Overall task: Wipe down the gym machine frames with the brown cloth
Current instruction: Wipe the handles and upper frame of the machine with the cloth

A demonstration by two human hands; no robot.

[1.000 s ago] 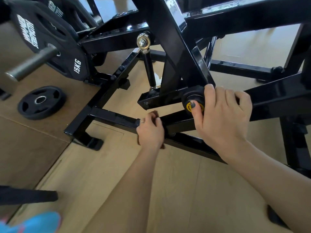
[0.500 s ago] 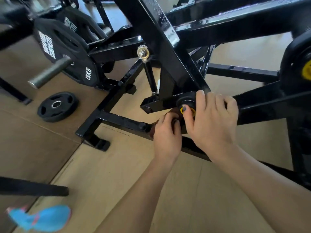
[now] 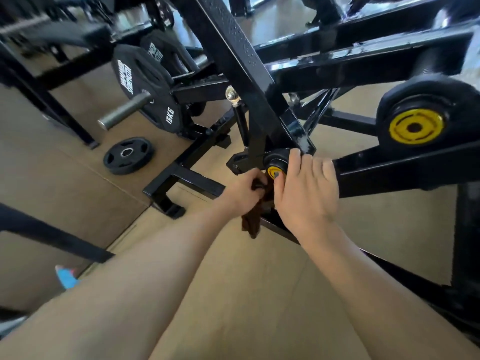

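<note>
Brown cloth bunched in left hand, under the small yellow cap.
Gripped tight by curled left fingers, hanging long-ways down toward 6 o'clock, right beside the black frame bar. Right hand at 3 o'clock of the cloth, fingers loosely bent over the bar, thumb touching the small yellow cap. Loose weight plate flat on the floor, well apart, out at 9 o'clock.
</note>
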